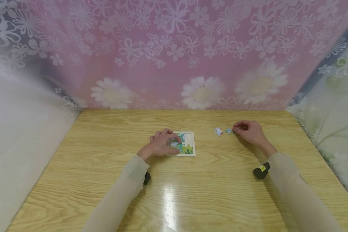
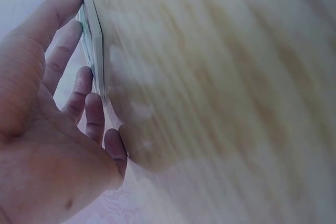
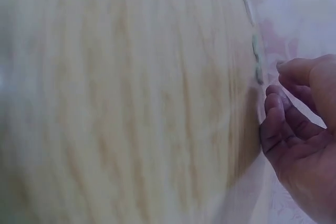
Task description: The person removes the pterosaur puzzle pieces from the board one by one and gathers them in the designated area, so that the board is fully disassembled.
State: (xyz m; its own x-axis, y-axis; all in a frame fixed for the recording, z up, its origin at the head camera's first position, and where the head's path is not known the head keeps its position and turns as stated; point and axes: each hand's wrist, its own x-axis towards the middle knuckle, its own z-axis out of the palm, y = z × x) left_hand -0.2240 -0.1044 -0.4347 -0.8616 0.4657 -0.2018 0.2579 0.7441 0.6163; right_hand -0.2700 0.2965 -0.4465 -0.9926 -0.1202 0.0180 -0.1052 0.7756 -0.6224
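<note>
A small square jigsaw tray [image 1: 194, 145] with a pale rim lies on the table, green and blue pieces fitted in it and a bare patch at its upper right. My left hand [image 1: 161, 143] rests over its left side, thumb and fingers spread with their tips on it; the left wrist view shows fingertips [image 2: 79, 27] along the tray's edge. Two loose jigsaw pieces lie right of the tray: a white one with red [image 1: 218, 131] and a blue-green one [image 1: 228, 130]. Beside the latter is my right hand [image 1: 251, 132], its thumb and index finger apart in the right wrist view.
The wooden table [image 1: 208, 187] runs back to a pink flowered curtain [image 1: 150, 64]. Pale cloth hangs along both sides. A black wrist camera [image 1: 261, 171] hangs below the right wrist, close above the tabletop.
</note>
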